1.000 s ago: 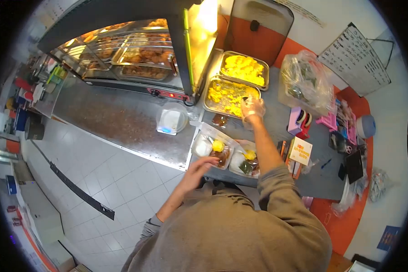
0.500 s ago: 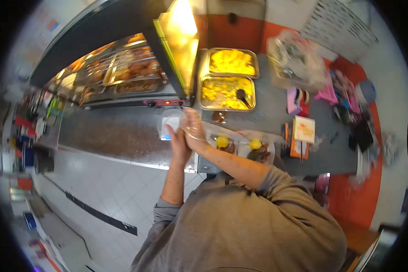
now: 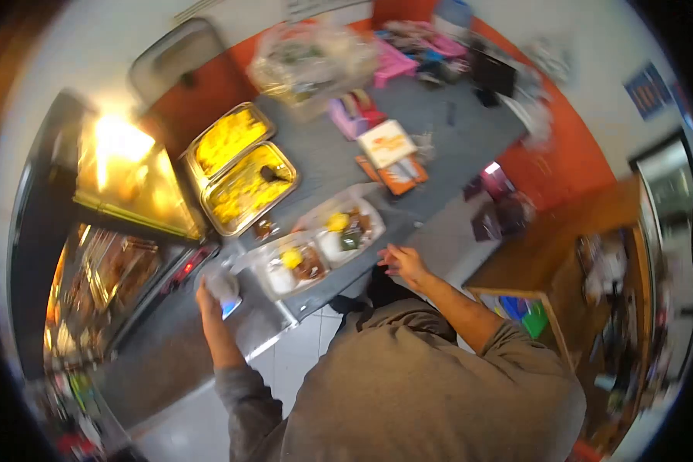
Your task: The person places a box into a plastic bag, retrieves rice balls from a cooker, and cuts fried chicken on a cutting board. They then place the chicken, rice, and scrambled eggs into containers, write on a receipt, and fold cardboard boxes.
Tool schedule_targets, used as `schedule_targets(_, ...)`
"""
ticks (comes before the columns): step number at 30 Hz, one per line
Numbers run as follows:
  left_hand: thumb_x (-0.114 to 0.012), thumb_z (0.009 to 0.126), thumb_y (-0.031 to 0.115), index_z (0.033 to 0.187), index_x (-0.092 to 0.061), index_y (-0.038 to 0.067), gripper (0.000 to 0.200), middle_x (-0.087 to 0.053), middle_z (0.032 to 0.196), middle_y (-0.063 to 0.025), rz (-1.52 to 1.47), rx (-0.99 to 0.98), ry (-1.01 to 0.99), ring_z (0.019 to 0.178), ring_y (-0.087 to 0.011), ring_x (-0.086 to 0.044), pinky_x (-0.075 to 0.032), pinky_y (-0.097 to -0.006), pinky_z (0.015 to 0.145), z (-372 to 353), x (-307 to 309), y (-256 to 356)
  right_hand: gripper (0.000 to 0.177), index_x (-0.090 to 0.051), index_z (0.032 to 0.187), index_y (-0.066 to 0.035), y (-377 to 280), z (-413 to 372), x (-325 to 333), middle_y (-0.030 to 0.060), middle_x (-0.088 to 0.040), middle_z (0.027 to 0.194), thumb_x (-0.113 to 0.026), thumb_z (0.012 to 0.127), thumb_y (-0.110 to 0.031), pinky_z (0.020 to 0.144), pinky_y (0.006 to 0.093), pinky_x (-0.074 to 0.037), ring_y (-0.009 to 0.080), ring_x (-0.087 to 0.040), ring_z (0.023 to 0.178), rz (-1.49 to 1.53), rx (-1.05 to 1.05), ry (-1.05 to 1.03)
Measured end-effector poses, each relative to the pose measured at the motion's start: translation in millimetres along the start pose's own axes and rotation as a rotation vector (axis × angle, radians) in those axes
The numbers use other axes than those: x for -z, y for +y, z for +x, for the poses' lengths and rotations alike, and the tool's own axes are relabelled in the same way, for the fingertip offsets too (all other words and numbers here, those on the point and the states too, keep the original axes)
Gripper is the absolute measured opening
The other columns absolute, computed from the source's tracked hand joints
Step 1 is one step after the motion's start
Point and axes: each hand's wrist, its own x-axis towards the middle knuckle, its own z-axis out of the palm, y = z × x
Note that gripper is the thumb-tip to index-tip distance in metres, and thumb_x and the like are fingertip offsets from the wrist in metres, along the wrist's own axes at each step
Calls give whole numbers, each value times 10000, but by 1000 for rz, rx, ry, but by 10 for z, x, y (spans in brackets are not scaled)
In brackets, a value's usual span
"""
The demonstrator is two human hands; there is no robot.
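Observation:
My left hand (image 3: 209, 300) is over the metal counter at left, blurred by motion, its fingers right at a whitish translucent rounded thing (image 3: 222, 285). I cannot tell whether they grip it. A small blue-lit patch (image 3: 230, 307) shows just beside it. My right hand (image 3: 405, 265), bare with fingers loosely apart, hangs by the table's front edge and holds nothing. Between the hands stand two open clear food boxes: the left box (image 3: 283, 286) and the right box (image 3: 333, 248) each hold white and brown food with a yellow piece on top.
Two metal trays of yellow food, a back tray (image 3: 268, 123) and a front tray (image 3: 208, 202) with a dark spoon, stand behind the boxes. A lit warming cabinet (image 3: 135, 208) is at left. Orange and white boxes (image 3: 389, 144) lie on the grey table (image 3: 316, 158). A wooden shelf (image 3: 558, 246) stands at right.
My hands, together before with clear plastic on the right one, have parted. The right is now bare and has moved right. The view has turned right.

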Motion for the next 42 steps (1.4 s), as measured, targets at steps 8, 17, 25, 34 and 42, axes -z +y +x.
schedule_targets(8, -505, 931, 344, 1057, -617, 21, 364, -587, 1029, -70, -101, -512, 605, 893, -200, -553, -449, -344, 753, -1260, -1407, -689, 686, -416, 1349, -65, 2813, -1575, 3515, 207, -403, 1348, -681, 801, -381, 827, 442, -477, 296, -532, 1075, -840, -553, 939)
schedule_targets(17, -580, 931, 150, 876, -588, -17, 176, -541, 1013, -103, 204, -194, -986, 974, -163, -468, -355, -327, 930, -3220, -3594, -2643, 570, -613, 1140, -87, 3059, -2344, 4670, 202, -620, 1146, -482, 886, -580, 978, 421, -401, 315, -553, 1139, -290, -2, 1352)
schedule_targets(25, -712, 817, 387, 1155, -582, 37, 504, -608, 1090, -122, 933, 6, -1097, 1018, -203, -530, -417, -369, 929, -5064, -5313, -4973, 289, -590, 1169, -162, 2089, -4200, 5913, 113, -618, 1051, -552, 887, -213, 747, 364, -485, 208, -620, 884, 3, 260, 1199)
schedule_targets(34, -640, 734, 655, 1253, -562, 3, 837, -555, 1264, -234, 1813, -221, -1332, 1203, -379, -508, -378, -440, 1027, -5471, -7130, -7155, 373, -536, 1277, -184, 695, -5453, 8195, 32, -613, 1101, -564, 910, -252, 752, 369, -498, 156, -636, 861, 349, 383, 1149)
schedule_targets(42, -606, 893, 408, 760, -679, 49, 390, -642, 969, -138, 1141, -564, -535, 869, -313, -607, -452, -442, 778, -5830, -8290, -7114, 477, -510, 1297, -130, 593, -5788, 11279, 84, -545, 1253, -622, 871, -311, 910, 405, -427, 251, -547, 1096, 265, 699, 1221)
